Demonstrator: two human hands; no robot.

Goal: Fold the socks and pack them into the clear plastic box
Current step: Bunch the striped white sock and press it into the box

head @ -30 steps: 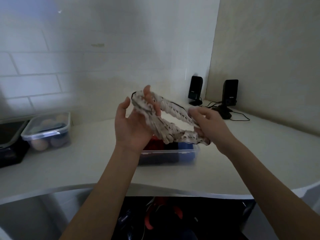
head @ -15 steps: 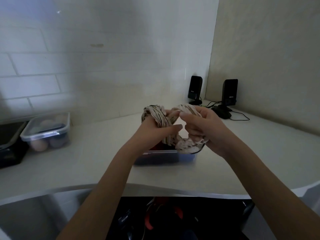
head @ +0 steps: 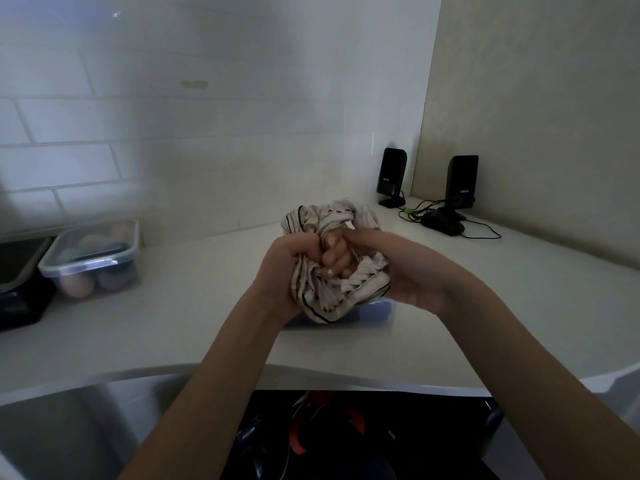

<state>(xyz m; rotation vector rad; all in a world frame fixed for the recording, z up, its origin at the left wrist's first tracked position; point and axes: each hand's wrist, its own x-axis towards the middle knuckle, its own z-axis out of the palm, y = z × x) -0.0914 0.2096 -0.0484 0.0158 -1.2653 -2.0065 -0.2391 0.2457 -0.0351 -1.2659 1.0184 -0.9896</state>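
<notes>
A cream sock with dark stripes [head: 332,296] is bunched into a loose ball above the counter. My left hand [head: 287,268] grips its left side and my right hand [head: 391,268] wraps it from the right, fingers curled into the cloth. Directly under the bundle sits the clear plastic box [head: 381,315]; only its front right corner shows, with dark blue cloth inside. The rest of the box is hidden behind my hands and the sock.
A lidded clear container [head: 93,258] holding round items stands at the left, next to a black object [head: 17,282]. Two black speakers [head: 393,176] [head: 462,181] with cables sit in the back right corner. The white counter edge [head: 346,375] curves in front; dark clutter lies below.
The sock was stretched out long between my hands. Both hands have come together and rolled it into a tight bundle, which now sits lower, just over the box.
</notes>
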